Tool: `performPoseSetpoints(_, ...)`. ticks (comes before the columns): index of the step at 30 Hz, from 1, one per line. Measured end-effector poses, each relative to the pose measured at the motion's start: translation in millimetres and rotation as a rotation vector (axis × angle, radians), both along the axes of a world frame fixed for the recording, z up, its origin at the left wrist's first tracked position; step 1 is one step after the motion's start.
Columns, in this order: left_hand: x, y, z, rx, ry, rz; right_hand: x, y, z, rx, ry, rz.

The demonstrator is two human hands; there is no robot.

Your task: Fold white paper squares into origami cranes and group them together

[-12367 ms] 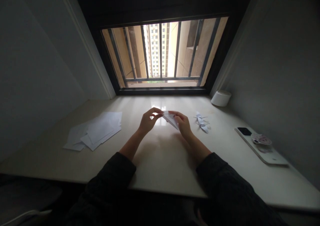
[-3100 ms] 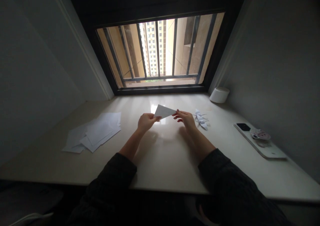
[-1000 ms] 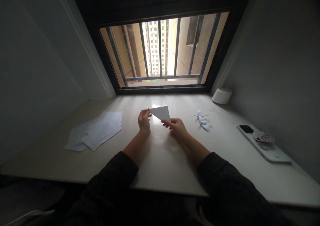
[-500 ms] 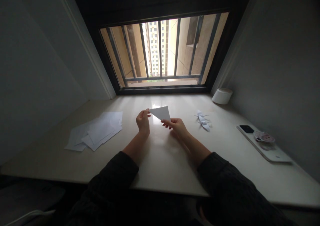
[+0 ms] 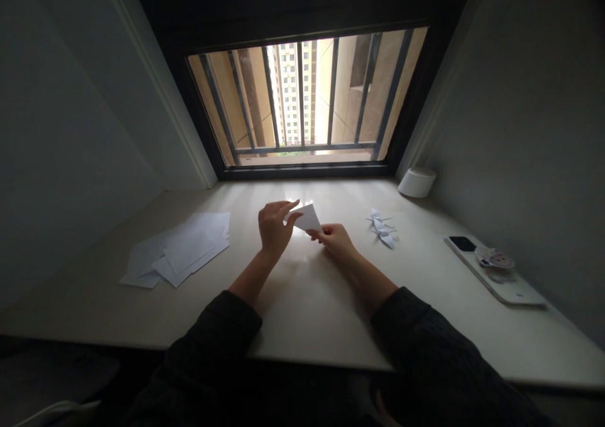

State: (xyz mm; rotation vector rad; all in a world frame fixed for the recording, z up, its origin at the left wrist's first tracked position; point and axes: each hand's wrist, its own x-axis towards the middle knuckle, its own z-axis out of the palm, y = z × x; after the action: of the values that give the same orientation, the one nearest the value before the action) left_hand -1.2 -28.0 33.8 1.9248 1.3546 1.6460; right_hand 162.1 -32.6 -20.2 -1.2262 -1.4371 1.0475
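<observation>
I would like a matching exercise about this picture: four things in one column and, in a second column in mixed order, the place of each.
Things
1. folded paper triangle
2. loose paper sheets
3. small folded paper figure
4. phone
Places
A. flat on the desk, far right
B. held by the left hand and right hand
C. spread on the desk, far left
D. on the desk, just right of the right hand
Pairs: 1-B; 2-C; 3-D; 4-A

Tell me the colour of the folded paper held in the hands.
White, with no print; the folded paper shows best in the head view.
</observation>
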Motion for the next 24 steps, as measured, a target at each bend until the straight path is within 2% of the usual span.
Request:
performPoseSetpoints(4,2,-2,-3.8,0.019,0.078,-0.048,1,-1,2.9,-0.018,0.035,0.016)
performPoseSetpoints(9,-3,4,-4.1,-0.024,-0.009,-0.025,3,-2,5.0,-0.03,0.044,0.131)
performPoseSetpoints(12,-8,9,-2.7,-0.079,-0.064,-0.044,6,2,2.5,-0.054,0.097,0.119)
performPoseSetpoints(15,-10,14,-2.7,-0.156,-0.116,-0.102,9,8,-0.3,-0.026,0.176,0.057)
performPoseSetpoints(19,-10,15,-4.3,-0.227,-0.083,-0.215,11,9,2.0,0.071,0.242,0.004)
performPoseSetpoints(24,-8,14,-4.5,-0.236,-0.047,-0.317,13,4,11.5,0.077,0.256,0.128)
